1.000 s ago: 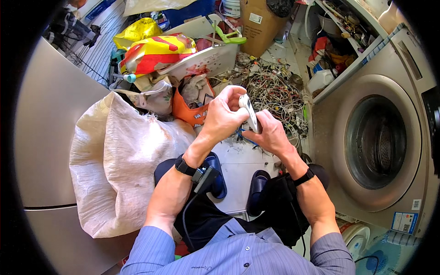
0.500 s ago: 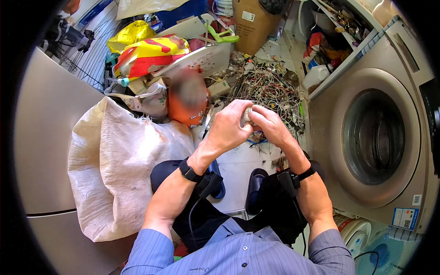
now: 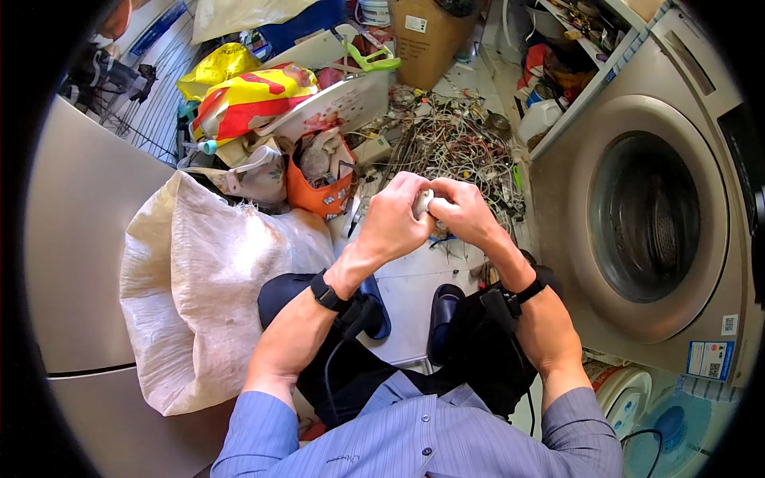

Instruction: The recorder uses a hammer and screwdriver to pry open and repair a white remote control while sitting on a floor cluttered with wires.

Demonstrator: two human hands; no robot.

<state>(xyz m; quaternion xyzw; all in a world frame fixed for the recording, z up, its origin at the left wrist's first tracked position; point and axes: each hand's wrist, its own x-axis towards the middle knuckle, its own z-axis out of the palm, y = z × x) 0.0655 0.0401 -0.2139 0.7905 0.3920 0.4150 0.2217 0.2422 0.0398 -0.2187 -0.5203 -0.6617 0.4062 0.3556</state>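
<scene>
My left hand is closed around a small whitish piece with a rounded edge, mostly hidden by the fingers. Pressed against its near side are the thumb and curled fingers of my right hand, also closed. Both hands meet in front of me, above the floor and between my knees. Just beyond them spreads a tangled heap of cables and wires in white, red, black and other colours. The kind of the small piece cannot be made out.
A large white woven sack stands at my left, beside a metallic cabinet front. On my right is a front-loading washing machine. An orange bag, a white tub and a cardboard box stand farther away.
Both hands stay together around the whitish piece. My right fingers have curled in and shifted slightly, and a bit more of the piece shows. The whole view has moved a little.
</scene>
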